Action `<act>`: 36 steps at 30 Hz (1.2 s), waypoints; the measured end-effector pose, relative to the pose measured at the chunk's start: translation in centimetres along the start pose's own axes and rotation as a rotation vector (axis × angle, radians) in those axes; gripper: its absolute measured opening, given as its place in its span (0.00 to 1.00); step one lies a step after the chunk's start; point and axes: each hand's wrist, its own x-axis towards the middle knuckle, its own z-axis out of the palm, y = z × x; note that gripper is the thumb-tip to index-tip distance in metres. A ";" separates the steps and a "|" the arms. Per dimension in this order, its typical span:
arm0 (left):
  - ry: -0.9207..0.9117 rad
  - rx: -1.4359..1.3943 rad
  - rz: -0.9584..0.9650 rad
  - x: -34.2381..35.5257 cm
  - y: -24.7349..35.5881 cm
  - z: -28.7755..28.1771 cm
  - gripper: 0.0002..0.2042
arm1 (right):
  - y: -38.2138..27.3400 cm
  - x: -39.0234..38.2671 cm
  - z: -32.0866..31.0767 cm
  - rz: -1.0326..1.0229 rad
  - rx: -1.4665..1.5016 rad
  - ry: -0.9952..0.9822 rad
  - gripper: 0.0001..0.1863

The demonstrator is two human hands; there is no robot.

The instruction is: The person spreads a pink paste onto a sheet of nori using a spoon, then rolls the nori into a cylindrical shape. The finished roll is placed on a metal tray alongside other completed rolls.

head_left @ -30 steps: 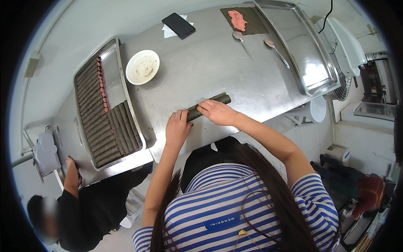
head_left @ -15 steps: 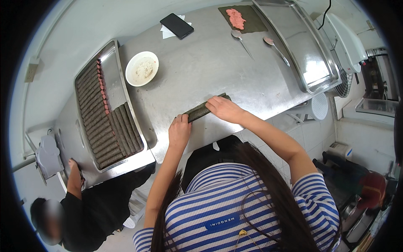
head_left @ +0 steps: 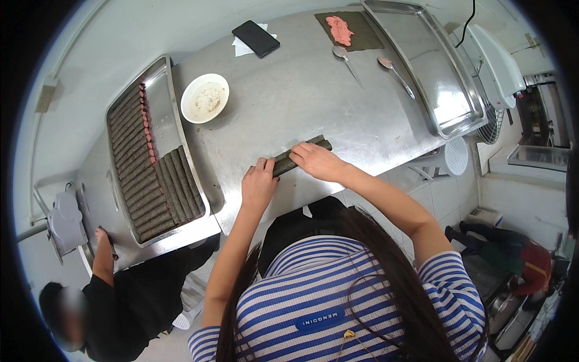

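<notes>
A dark green seaweed roll [head_left: 284, 164] lies slantwise near the front edge of the steel table. My left hand [head_left: 260, 181] grips its left end with curled fingers. Further right, my right hand [head_left: 315, 161] presses over the roll with bent fingers, and its right end sticks out beyond them. A flap or edge of the sheet shows along that end. At the back right, a flat seaweed sheet [head_left: 365, 37] carries a smear of pink paste [head_left: 339, 30]. Two spoons, one spoon [head_left: 344, 57] nearer the sheet and another spoon [head_left: 395, 75] by the tray, lie in front of it.
To the left, a steel tray [head_left: 173, 108] holds rows of finished seaweed rolls [head_left: 136, 163]. Beside it stands a white bowl [head_left: 205, 98]. A black phone [head_left: 256, 38] rests on paper at the back. Another steel tray [head_left: 431, 66] borders the right side. A person in black [head_left: 142, 295] is at the lower left.
My right hand has slid slightly left and down along the roll, closer to my left hand. A seam or flap at the roll's right end now shows more.
</notes>
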 end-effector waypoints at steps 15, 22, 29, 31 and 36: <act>0.259 0.135 0.004 2.0 -6.0 0.3 0.16 | -2.2 6.0 3.6 0.302 0.205 -0.033 0.16; 0.444 -0.167 -0.165 -1.3 -4.4 2.0 0.30 | -4.9 10.9 5.6 0.549 0.324 0.012 0.15; 0.418 -0.225 -0.215 -1.9 -4.3 4.6 0.32 | -5.3 11.9 5.4 0.566 0.440 0.007 0.18; 0.416 -0.241 -0.217 -1.9 -4.2 4.6 0.31 | -4.9 11.9 4.6 0.555 0.450 -0.046 0.19; 0.397 -0.214 -0.216 -2.1 -4.6 4.9 0.33 | 0.0 14.5 1.6 0.332 0.505 -0.162 0.25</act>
